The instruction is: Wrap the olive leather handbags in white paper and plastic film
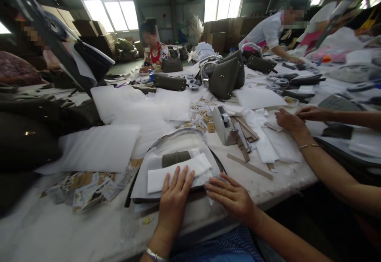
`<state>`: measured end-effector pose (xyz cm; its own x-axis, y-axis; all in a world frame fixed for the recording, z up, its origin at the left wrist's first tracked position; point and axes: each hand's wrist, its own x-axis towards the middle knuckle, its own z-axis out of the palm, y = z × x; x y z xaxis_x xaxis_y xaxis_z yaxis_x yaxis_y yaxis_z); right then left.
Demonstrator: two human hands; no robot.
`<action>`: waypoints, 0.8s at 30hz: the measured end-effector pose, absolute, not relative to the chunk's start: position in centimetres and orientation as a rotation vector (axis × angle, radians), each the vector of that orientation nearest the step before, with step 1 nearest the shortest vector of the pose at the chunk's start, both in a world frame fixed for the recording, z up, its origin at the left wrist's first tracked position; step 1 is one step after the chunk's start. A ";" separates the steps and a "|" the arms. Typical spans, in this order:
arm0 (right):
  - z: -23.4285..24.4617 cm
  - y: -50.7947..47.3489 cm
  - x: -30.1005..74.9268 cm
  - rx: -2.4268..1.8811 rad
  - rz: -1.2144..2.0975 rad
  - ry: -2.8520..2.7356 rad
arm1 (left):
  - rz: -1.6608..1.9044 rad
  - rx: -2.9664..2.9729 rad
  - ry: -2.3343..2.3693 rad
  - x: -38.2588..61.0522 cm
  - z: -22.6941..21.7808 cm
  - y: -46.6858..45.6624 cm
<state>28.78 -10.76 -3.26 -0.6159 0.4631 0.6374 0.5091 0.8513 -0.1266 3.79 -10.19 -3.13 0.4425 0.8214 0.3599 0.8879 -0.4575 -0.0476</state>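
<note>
Flat on the table in front of me lies a dark handbag [222,163] with its strap curved at the far side and white foam sheet [139,184] over its face. My left hand [175,192] rests on a folded white foam strip [156,180] there, fingers stretched. Just beyond the strip shows a grey-green leather piece [175,158]. At the bag's right edge my right hand [230,194] lies with its fingers extended, touching a crinkled clear plastic piece [204,179]. Neither hand grips anything that I can see.
A tape dispenser [224,125] stands beyond the bag, near brown strips [250,167]. Paper tags [89,188] lie left, beside foam sheets [98,147]. A co-worker's hands [293,123] work at right. Finished-looking handbags [224,77] stand farther back; dark bags [26,139] crowd the left.
</note>
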 end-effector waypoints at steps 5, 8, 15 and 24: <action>-4.5 -10.1 29.3 -0.656 -0.102 -2.323 | -0.365 -2.591 -1.590 4.1 -1.7 -10.6; -4.8 -10.0 29.5 -0.641 -0.114 -2.327 | -0.383 -2.692 -1.754 5.2 0.1 -11.0; -5.1 -10.0 29.5 -0.623 -0.083 -2.320 | -0.620 -2.455 -2.050 8.3 0.4 -10.7; 0.3 -9.2 30.0 -0.565 0.169 -2.279 | -0.591 -2.360 -1.841 8.1 -2.2 -10.8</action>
<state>29.97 -9.23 0.27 -0.6071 0.4471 0.6569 0.3452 0.8930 -0.2887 8.13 -10.80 -2.16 0.1985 0.9139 0.3541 0.9492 -0.2692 0.1628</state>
